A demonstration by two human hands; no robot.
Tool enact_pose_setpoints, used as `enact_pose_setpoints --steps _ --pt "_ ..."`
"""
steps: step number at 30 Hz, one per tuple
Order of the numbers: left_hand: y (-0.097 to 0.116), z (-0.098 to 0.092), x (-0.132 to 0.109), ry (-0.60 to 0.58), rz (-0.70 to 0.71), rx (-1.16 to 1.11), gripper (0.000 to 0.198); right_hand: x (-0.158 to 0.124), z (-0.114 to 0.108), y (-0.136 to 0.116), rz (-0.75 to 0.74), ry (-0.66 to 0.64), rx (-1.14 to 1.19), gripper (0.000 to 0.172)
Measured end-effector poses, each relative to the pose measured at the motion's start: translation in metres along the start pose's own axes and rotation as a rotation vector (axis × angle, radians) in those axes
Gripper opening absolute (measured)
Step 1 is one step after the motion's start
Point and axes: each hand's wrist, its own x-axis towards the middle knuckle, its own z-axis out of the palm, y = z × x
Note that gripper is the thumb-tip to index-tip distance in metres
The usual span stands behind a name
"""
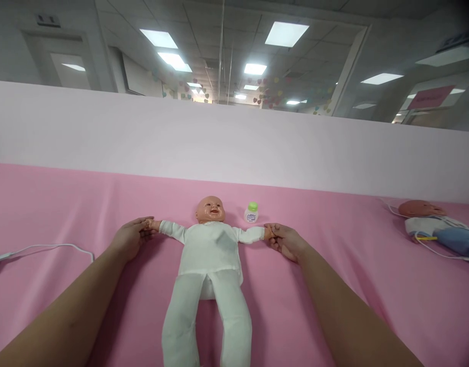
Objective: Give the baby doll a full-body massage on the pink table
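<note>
A baby doll (211, 250) with a bald head and a white cloth body lies face up on the pink cover, its arms stretched out to both sides. My left hand (132, 238) is closed on the doll's hand at the left, fingers and thumb pinching it. On the other side, my right hand (285, 241) grips the doll's other hand in the same way. A small clear bottle (251, 213) with a green cap stands beside the doll's head, a little above the arm that my right hand holds.
Pink cloth (135, 316) covers the surface. A second doll (440, 229) in white and blue lies at the far right with a white cord. Another white cable (54, 245) runs from the left edge. Behind rises a low white wall (219, 148) with glass above.
</note>
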Motion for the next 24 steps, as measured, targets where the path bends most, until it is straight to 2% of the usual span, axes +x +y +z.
enact_pose_setpoints --steps 2,4,7,15,19,21,24 --pt "0.002 0.0 -0.001 -0.02 -0.009 -0.03 0.037 -0.003 -0.004 -0.001 0.001 -0.098 0.081 0.026" --pt "0.003 0.0 -0.003 -0.035 -0.017 -0.041 0.04 -0.005 -0.007 -0.001 -0.003 -0.173 0.097 0.028" --pt "0.003 0.001 -0.005 -0.041 -0.005 -0.024 0.035 -0.006 -0.008 -0.001 -0.001 -0.197 0.05 0.027" --pt "-0.001 0.0 -0.004 -0.066 0.014 0.042 0.03 -0.005 0.002 0.0 -0.03 -0.126 -0.097 0.038" --pt "-0.001 0.0 -0.004 -0.041 0.048 0.07 0.026 -0.004 0.012 0.0 -0.044 -0.023 -0.166 0.045" --pt "-0.001 0.0 -0.004 -0.02 0.047 0.077 0.024 -0.003 0.017 -0.001 -0.023 0.056 -0.191 0.041" --pt "-0.001 0.0 -0.003 -0.008 0.024 0.07 0.023 -0.004 0.02 -0.002 0.014 0.139 -0.205 0.021"
